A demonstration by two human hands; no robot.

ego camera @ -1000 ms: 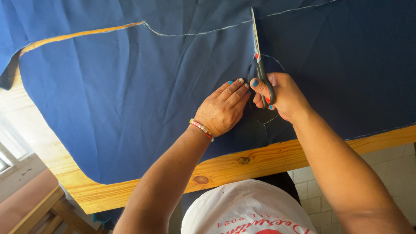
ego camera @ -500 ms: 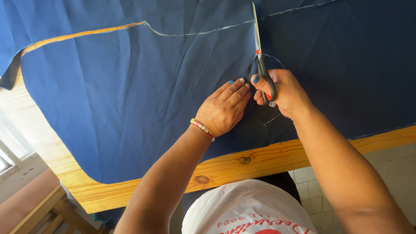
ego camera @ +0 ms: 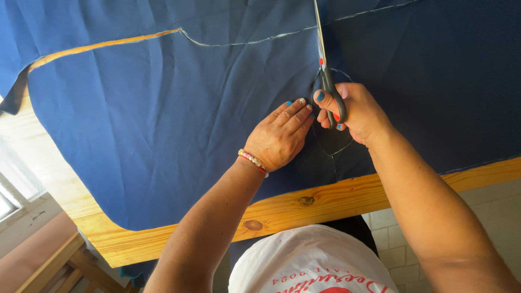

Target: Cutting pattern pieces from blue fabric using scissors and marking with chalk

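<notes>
A large sheet of dark blue fabric (ego camera: 152,119) lies spread over a wooden table (ego camera: 336,198). A pale chalk line runs across its upper part. My left hand (ego camera: 282,135) rests flat on the cloth, fingers together, with a beaded bracelet at the wrist. My right hand (ego camera: 353,111) grips grey-handled scissors (ego camera: 325,70), whose long blades point away from me along a cut in the fabric. The two hands lie side by side, almost touching.
The table's near edge (ego camera: 163,239) runs diagonally below the cloth. Pale tiled floor (ego camera: 499,206) shows at lower right. A wooden frame (ego camera: 54,266) and a light window area sit at lower left.
My right hand and the scissors have shifted slightly away from me along the cut. My left hand has stayed pressed on the cloth.
</notes>
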